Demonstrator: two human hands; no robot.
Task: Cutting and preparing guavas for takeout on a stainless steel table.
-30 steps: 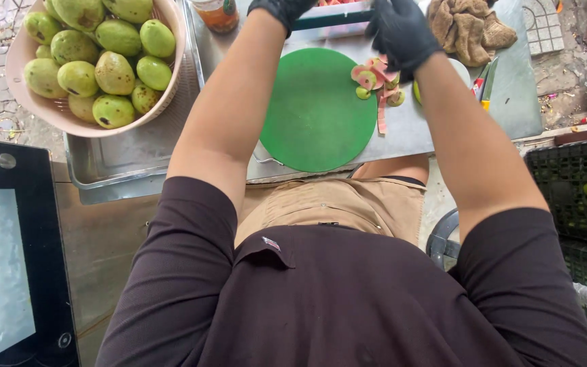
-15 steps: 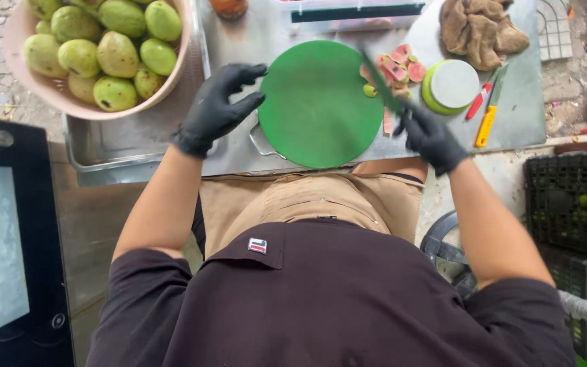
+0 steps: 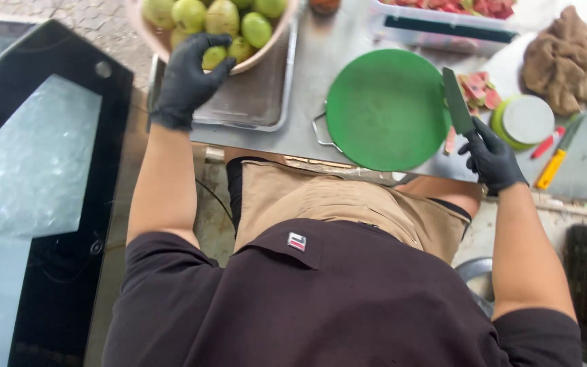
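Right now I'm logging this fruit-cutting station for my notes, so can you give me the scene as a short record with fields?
left hand: gloved, closed on a green fruit in the pink bowl
right hand: gloved, holding a knife, blade pointing away from the person
cutting board: round, green, bare
beside the board: pink fruit scraps, green-rimmed lid
far right: brown cloth, yellow-handled tool

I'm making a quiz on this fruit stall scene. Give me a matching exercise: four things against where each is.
Things:
1. left hand
2. right hand
3. brown cloth
4. green cutting board

Places:
a. far right corner of the counter
b. on a green fruit in the bowl
c. counter centre, bare
d. holding the knife

Pairs: 1-b, 2-d, 3-a, 4-c
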